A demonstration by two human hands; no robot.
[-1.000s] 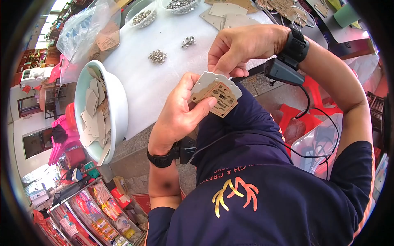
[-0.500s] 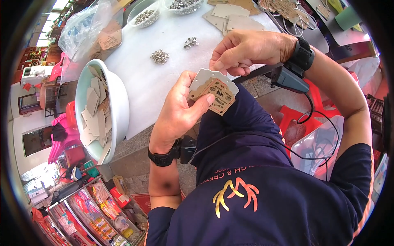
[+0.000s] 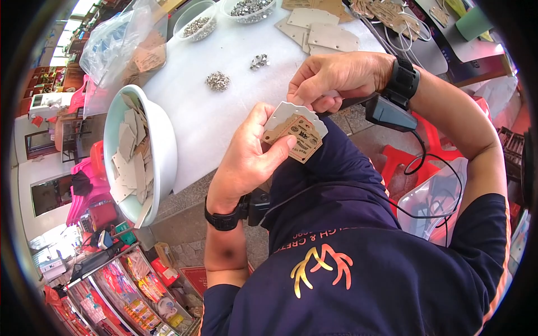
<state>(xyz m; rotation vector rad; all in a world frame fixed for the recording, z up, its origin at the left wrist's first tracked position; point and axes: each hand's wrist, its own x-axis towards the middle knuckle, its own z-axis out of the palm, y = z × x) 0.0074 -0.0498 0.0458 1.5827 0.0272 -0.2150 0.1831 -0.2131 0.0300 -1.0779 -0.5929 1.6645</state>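
Note:
My left hand (image 3: 241,162) grips a brown cardboard card (image 3: 302,140) with a pale scalloped top and small holes, thumb across its printed face. At the card's top edge, my right hand (image 3: 339,78) is pinched closed. Whatever its fingertips hold, if anything, is too small to make out. Beyond the hands, two small heaps of silvery metal pieces lie on the white tabletop (image 3: 190,112): a larger heap (image 3: 217,82) and a smaller heap (image 3: 259,61).
Left of the table, a pale basin (image 3: 165,151) holds many cards. Two clear tubs (image 3: 196,33) of metal bits stand at the back, beside stacked cards (image 3: 333,37). Plastic bags (image 3: 115,50) lie far left; a red stool (image 3: 400,162) is at right.
My right hand has come down and nearer, so its fingertips now meet the card's top edge. The card has shifted slightly down and right in my left hand.

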